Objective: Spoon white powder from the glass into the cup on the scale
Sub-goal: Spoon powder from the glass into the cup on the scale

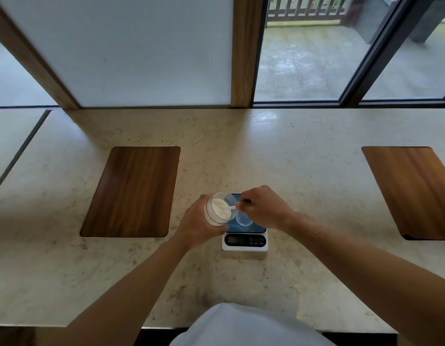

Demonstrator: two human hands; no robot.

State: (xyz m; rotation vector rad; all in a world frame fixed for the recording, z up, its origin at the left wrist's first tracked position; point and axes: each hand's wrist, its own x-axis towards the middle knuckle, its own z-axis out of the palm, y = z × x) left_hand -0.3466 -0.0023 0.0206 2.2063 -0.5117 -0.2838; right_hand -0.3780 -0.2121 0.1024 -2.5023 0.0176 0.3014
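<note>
My left hand (195, 224) grips a clear glass (217, 208) holding white powder, tilted with its mouth toward the scale (245, 239). A small white spoon (230, 208) is pinched in my right hand (265, 208), its bowl inside the glass at the powder. A small clear cup (244, 218) stands on the scale's dark platform, just below and right of the glass. The white scale has a dark display facing me.
The pale stone counter (241, 151) carries two inset wooden panels, one at the left (131, 191) and one at the far right (413, 191). Windows and wooden frames rise behind the counter's far edge. The counter's near edge runs along the bottom, by my pale clothing.
</note>
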